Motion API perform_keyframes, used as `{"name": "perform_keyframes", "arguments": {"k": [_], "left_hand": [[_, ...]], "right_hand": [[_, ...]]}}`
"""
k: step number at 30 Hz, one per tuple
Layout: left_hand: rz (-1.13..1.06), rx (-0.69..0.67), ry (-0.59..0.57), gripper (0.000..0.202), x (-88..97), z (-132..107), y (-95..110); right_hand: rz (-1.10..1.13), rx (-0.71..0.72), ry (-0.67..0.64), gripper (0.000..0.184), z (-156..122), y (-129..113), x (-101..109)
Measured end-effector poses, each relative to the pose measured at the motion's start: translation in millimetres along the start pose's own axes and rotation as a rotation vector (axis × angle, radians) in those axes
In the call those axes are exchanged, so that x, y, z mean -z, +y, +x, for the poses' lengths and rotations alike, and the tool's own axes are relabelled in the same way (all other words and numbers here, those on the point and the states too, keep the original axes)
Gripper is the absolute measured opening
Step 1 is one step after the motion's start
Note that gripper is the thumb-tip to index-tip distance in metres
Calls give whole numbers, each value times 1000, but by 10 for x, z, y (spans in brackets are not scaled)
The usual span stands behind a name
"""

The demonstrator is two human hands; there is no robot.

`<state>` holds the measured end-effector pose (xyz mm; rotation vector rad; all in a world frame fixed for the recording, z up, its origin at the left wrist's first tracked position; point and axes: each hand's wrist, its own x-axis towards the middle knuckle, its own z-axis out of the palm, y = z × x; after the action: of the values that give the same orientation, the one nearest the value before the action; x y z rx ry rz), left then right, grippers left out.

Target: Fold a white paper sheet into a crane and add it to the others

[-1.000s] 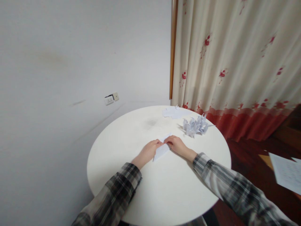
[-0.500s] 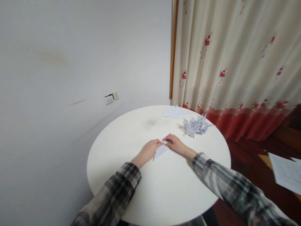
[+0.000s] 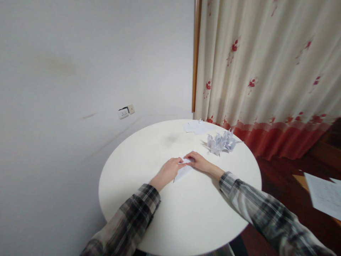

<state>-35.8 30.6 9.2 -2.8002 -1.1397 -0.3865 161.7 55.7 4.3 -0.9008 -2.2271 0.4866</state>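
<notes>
A folded sheet of white paper (image 3: 182, 173) lies on the round white table (image 3: 202, 209), partly covered by both hands. My left hand (image 3: 172, 168) is closed on its left side, thumb stretched along the paper toward the right. From the right, my right hand (image 3: 196, 161) pinches the paper's upper right part, its fingers curled over the far edge. The fingertips of the two hands almost meet over the fold. Several folded paper figures (image 3: 222, 142), pointed like cranes, stand in a cluster beyond my right hand.
Flat white paper pieces (image 3: 195, 127) lie at the table's far edge, with a small folded piece on top. A wall with a power socket (image 3: 123, 113) is at left, a floral curtain (image 3: 255, 71) behind. Written sheets (image 3: 323, 193) lie on a lower surface at right.
The far part of the paper has been lifted and folded toward me, so a raised flap shows between the hands. Both hands have shifted only slightly.
</notes>
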Motion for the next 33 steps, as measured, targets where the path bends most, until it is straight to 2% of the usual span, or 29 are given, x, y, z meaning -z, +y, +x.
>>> {"name": "perform_keyframes", "arguments": {"k": [4,10,17,21,29,33], "left_hand": [[8,12,-11,38,31,9,26],[-119,66,-4,32,20,3,33],[-152,90,-6,32,57,-5,69],[-127,62,4,32,38,-20,65],[-72,41,53,45,-110,-85,-41],[-120,47,60,42,-142,-86,-63]], "right_hand": [[69,9,-74,28,1,46,47],[173,16,-146,32,-25,99,104],[198,144,-256,35,-28,103,187],[151,216,-254,34,-30,108,195],[37,174,-254,31,-116,144,160],[4,170,-244,31,-128,161,131]]}}
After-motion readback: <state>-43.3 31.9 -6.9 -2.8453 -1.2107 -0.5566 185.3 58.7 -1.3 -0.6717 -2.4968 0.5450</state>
